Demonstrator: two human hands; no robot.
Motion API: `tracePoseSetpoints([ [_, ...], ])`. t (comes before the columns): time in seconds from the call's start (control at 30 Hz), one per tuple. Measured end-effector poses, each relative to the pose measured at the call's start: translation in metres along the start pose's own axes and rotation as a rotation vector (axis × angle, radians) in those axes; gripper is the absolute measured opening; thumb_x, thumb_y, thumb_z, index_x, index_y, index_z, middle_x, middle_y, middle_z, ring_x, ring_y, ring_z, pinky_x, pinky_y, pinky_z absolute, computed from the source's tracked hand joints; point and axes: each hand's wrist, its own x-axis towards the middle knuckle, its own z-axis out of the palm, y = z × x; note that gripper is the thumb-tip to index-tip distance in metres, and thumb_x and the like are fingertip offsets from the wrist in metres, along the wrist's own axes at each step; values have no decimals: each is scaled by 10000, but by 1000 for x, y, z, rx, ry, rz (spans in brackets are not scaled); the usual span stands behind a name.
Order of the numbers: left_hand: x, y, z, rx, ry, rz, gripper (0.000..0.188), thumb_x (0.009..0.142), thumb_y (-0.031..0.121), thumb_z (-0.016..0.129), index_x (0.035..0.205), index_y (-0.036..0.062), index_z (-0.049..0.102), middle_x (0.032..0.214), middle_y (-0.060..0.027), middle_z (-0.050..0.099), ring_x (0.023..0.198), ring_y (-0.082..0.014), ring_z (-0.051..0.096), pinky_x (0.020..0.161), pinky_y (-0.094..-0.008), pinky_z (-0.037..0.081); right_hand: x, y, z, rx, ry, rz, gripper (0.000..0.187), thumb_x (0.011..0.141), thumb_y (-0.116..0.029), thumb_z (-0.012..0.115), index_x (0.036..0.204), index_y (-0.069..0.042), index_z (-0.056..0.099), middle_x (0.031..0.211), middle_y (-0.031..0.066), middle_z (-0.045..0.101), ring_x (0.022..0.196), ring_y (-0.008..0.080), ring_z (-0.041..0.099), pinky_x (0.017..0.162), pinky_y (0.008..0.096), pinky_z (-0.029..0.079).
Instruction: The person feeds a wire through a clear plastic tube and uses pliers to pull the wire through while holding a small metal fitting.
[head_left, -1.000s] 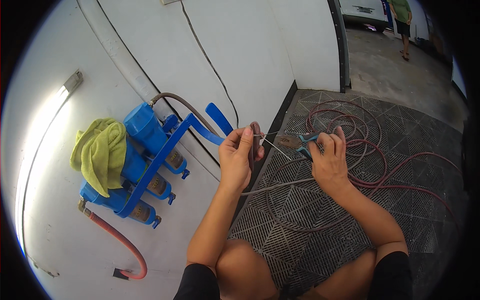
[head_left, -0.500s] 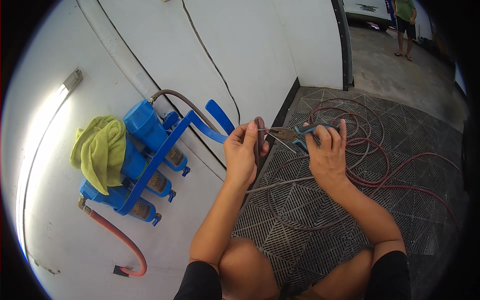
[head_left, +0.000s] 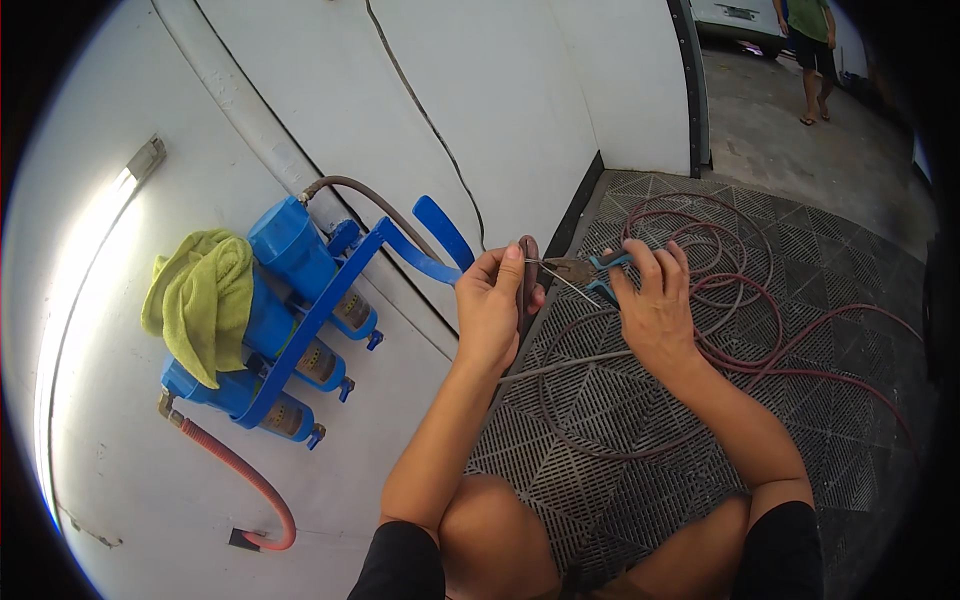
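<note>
A short bend of brownish hose (head_left: 530,250) is pinched between the thumb and fingers of my left hand (head_left: 488,310). Thin silvery wire (head_left: 575,289) lies across this hose, with one straight length sticking out down and to the right. From the right, the metal jaws of the pliers (head_left: 570,270) reach the wire close to the hose. My right hand (head_left: 655,300) grips their blue-and-black handles, which stand apart. Whether the jaws bite on the wire is too small to tell.
Dark red hose (head_left: 775,330) lies in loops on the grey slotted floor mat (head_left: 560,500). On the white wall at left are blue filter canisters (head_left: 280,235) in a blue bracket, draped with a green towel (head_left: 205,300). A person (head_left: 812,60) is at far right.
The fingers of my right hand have curled more around the plier handles. My left hand keeps its hold on the hose. The person at far right has stepped nearer.
</note>
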Motion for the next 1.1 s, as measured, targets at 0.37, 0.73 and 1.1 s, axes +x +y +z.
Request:
tracePoseSetpoints([
  [0.37,-1,-4,4,23,82,0,324,1052,282,613,1033,-42,625,769,-42,616,587,-130,592,522,-267,466,-2,-8,-1,-40,1,-10,290,867,-125,636,1135,-43,709,1364,84,505,1192,296,441,1068,558,400],
  [0.73,-3,-2,4,38,94,23,303,1068,272,580,1063,-30,597,875,-77,641,625,-168,595,560,-289,473,-6,-18,7,21,-48,54,308,863,-137,672,1148,-24,699,1414,120,450,1325,326,413,1184,699,250],
  [1.1,-4,-3,5,59,65,9,272,1053,257,612,1046,-15,605,835,-52,623,631,-154,586,565,-285,477,-1,-10,1,-30,-1,22,237,864,-118,622,1068,-26,699,1328,110,516,1278,319,477,1062,585,406],
])
